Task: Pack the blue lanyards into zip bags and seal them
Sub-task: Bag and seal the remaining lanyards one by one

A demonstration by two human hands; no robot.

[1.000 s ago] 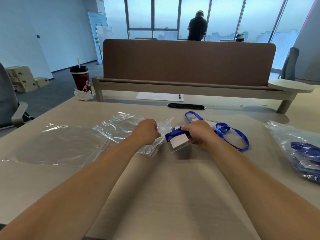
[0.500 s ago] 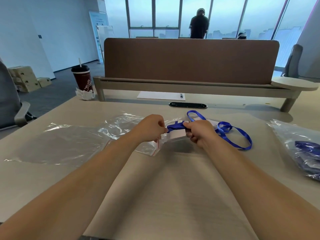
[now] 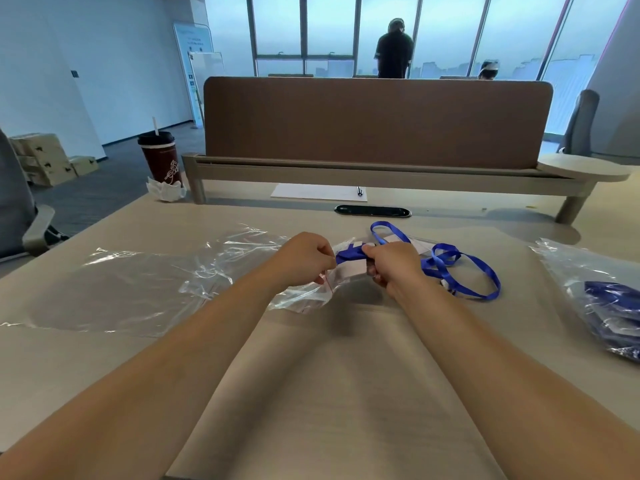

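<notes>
The left hand (image 3: 304,259) has its fingers curled and pinches the open edge of a small clear zip bag (image 3: 304,301), whose red seal line shows just below the knuckles. The right hand (image 3: 393,263) is curled round a folded bundle of blue lanyard (image 3: 349,254) with a white card (image 3: 350,271) tucked against it. It holds the bundle right at the bag's mouth, between the two hands. Some clear film lies over the bundle's upper edge, but how far it sits inside the bag cannot be told. The rest of the ribbon trails out past the right hand. One loop (image 3: 384,232) arches behind it and further loops (image 3: 479,284) lie flat on the counter (image 3: 346,393) to the right. Both hands hover a little above the counter, near its middle.

A large sheet of crinkled clear plastic (image 3: 121,289) is spread on the counter to the left, reaching under the zip bag. At the right edge lies another clear bag (image 3: 568,271) holding several blue lanyards (image 3: 613,299). At the far side, under a brown divider panel (image 3: 377,123), rest a sheet of paper (image 3: 311,192) with a pen (image 3: 360,191) on it and a dark oval cable slot (image 3: 372,211). A dark red cup (image 3: 161,162) with a straw stands at the far left corner, beside a crumpled white wad (image 3: 166,192). A person (image 3: 394,50) stands by the windows beyond.
</notes>
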